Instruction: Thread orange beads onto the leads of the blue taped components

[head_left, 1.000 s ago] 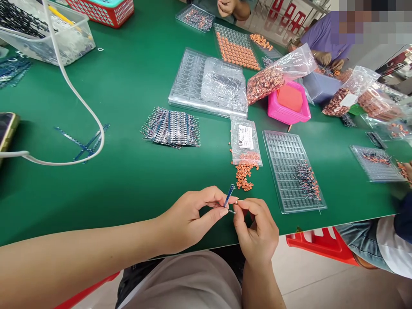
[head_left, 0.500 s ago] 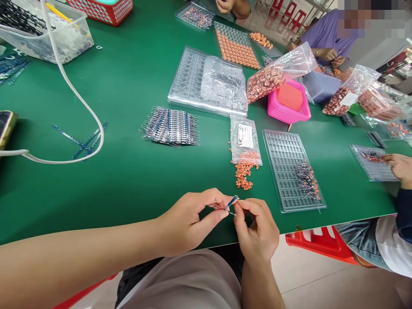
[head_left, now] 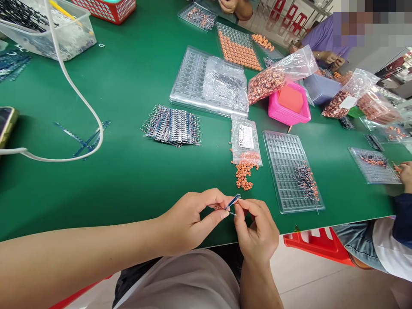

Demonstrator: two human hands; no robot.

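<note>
My left hand point(head_left: 195, 221) pinches a short blue-taped strip of thin-leaded components point(head_left: 233, 201) between thumb and fingers, just over the table's near edge. Thumb and forefinger of my right hand point(head_left: 259, 229) are pressed together at the strip's right end; the tiny part between those fingertips is hidden. Small orange ring-like pieces point(head_left: 243, 177) spill from a labelled clear bag point(head_left: 246, 139) beyond my hands. To their right lies a clear ribbed tray point(head_left: 280, 171) bearing a heap of leaded parts with orange pieces on them point(head_left: 307, 181). A stack of taped component strips point(head_left: 174, 125) rests farther left.
A white cable point(head_left: 79, 92) loops over the table's left side, across loose blue tape strips point(head_left: 84, 143). Stacked clear trays point(head_left: 186, 79), a pink basket point(head_left: 288, 116) and a bag of copper-coloured pieces point(head_left: 267, 83) stand farther back. A co-worker's hand point(head_left: 406, 176) is at the right.
My two hands stay almost in place, with the strip's blue end tilted slightly more upward. At the right, the co-worker's hand has moved off the tray to its right side.
</note>
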